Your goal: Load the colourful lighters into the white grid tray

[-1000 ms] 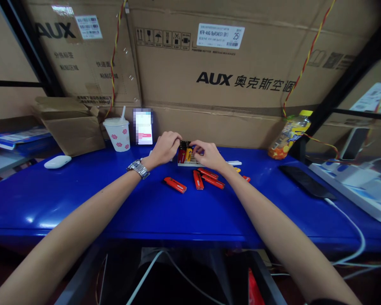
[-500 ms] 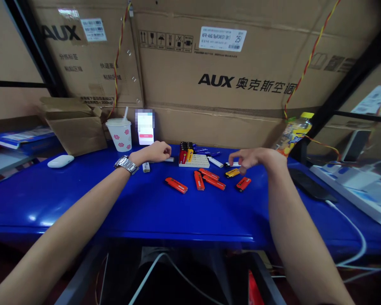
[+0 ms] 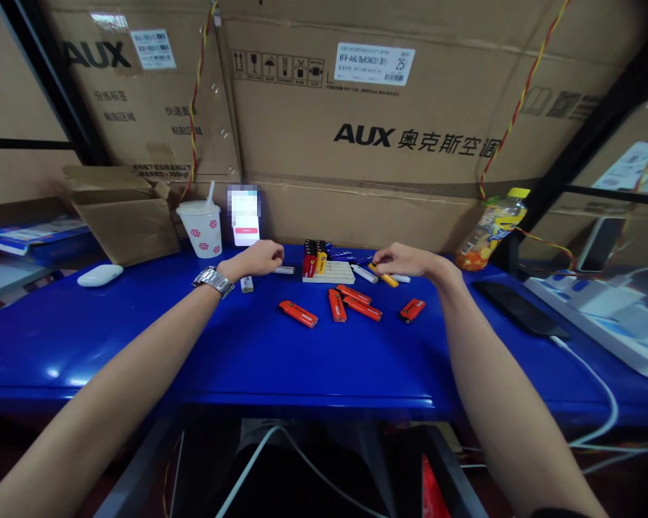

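Note:
My right hand (image 3: 405, 259) pinches a yellow lighter (image 3: 387, 278), tilted just above or on the table, right of the white holder. My left hand (image 3: 260, 257) is curled closed on the holder's other side; whatever may be inside its fingers is hidden. Beside it lie two white lighters, one near the fingertips (image 3: 284, 270) and another below the wrist (image 3: 247, 284). Red and yellow lighters stand upright in the left part of the white holder (image 3: 339, 273). Several orange-red lighters (image 3: 298, 314) lie in front of it.
Blue and white lighters (image 3: 364, 273) lie behind and right of the holder. A paper cup (image 3: 202, 234), a lit phone (image 3: 245, 219) and a drink bottle (image 3: 489, 234) stand along the back. A dark phone (image 3: 518, 309) with a cable and a white power strip (image 3: 599, 324) sit on the right.
My right hand has moved left towards the holder and lifted or tilted the yellow lighter, which lay on the table before. My left hand stays nearly where it was.

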